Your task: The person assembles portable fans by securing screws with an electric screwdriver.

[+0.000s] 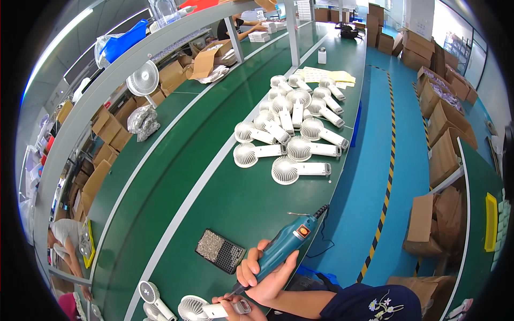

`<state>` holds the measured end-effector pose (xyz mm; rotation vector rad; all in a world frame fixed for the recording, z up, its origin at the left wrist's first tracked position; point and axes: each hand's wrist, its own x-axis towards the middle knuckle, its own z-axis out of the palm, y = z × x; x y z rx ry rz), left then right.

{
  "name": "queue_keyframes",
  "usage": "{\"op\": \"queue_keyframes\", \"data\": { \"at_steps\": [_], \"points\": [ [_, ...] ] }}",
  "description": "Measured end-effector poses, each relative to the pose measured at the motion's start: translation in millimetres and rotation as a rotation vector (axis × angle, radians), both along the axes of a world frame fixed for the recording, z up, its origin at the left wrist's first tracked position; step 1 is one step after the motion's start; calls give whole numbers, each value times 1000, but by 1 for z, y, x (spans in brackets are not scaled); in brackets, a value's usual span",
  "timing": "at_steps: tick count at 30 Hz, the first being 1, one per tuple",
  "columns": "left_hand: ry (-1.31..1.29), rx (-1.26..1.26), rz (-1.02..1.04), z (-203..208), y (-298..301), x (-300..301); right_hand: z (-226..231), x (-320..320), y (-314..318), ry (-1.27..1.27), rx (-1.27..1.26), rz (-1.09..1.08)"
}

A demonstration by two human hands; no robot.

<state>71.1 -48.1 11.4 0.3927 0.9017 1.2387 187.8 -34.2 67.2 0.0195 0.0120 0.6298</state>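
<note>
My right hand [270, 283] is wrapped around a teal electric screwdriver [282, 245], which is tilted with its tip pointing down and left. At the lower edge, my left hand [235, 312] holds the handle of a white handheld fan [194, 308]. The screwdriver's tip is at that handle; whether it sits in a screw is too small to tell. Just beyond my hands lies a black perforated screw tray [233, 259], with many small metal screws heaped over its left part. More white handheld fans [149, 291] lie left of the held one.
Several white handheld fans [285, 170] lie grouped farther up the green bench [214, 198], beside yellow sheets [341, 76] and a small white bottle [322, 55]. A black cord [325, 241] hangs off the right edge. Cardboard boxes [450, 123] line the blue floor. Co-workers [67, 241] are across the bench.
</note>
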Motion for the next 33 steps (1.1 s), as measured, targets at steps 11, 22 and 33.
{"op": "queue_keyframes", "data": {
  "at_steps": [11, 22, 33],
  "points": [
    [-58, 7, 14, 4, 3, -11, 24, 4, -8, 27, 55, 214],
    [-196, -87, -53, -4, 12, -16, 30, 3, 1, -138, -233, 33],
    [-306, 33, 42, 21, 12, 1, 38, -5, -5, 10, -111, 172]
  ]
}}
